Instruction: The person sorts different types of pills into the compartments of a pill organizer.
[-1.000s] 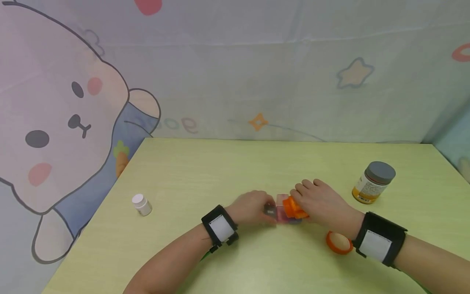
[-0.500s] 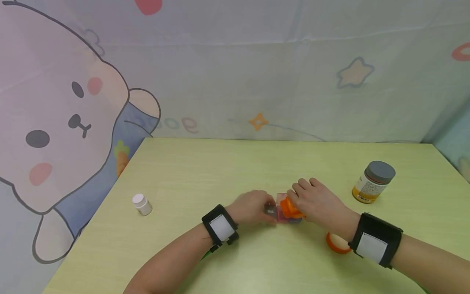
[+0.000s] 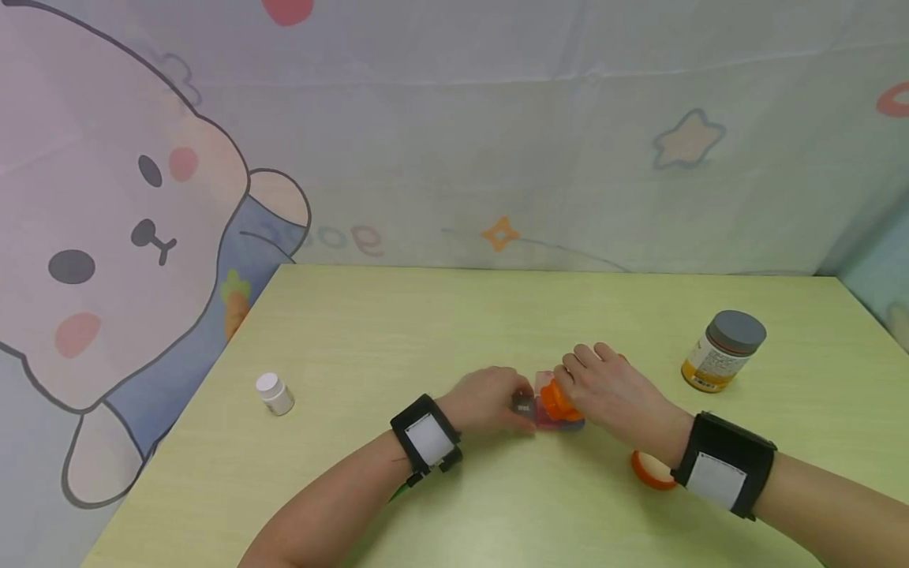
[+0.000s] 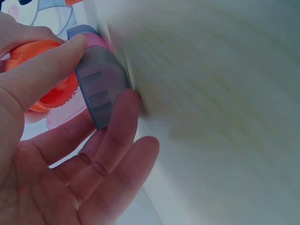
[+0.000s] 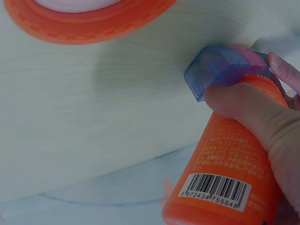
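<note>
In the head view, my left hand (image 3: 490, 401) holds the grey end of a small pill organizer (image 3: 523, 406) on the table. The left wrist view shows the thumb and fingers around that grey compartment (image 4: 103, 84). Pink and blue compartments (image 5: 215, 68) adjoin it. My right hand (image 3: 618, 398) grips an orange bottle (image 5: 225, 159) with a barcode label. Tilted, the bottle has its uncapped mouth over the organizer, beside the pink part. Whatever is inside the compartments is hidden. An orange screw cap (image 3: 644, 476) lies inner side up near my right wrist.
A jar (image 3: 720, 353) with a grey lid and yellow-white label stands at the right of the table. Toward the left is a small white bottle (image 3: 274, 394). A printed cloth (image 3: 568, 158) hangs behind the table's far edge.
My right hand has shifted slightly left with the orange bottle, bringing its mouth a little further over the organizer. The left hand has stayed in place.
</note>
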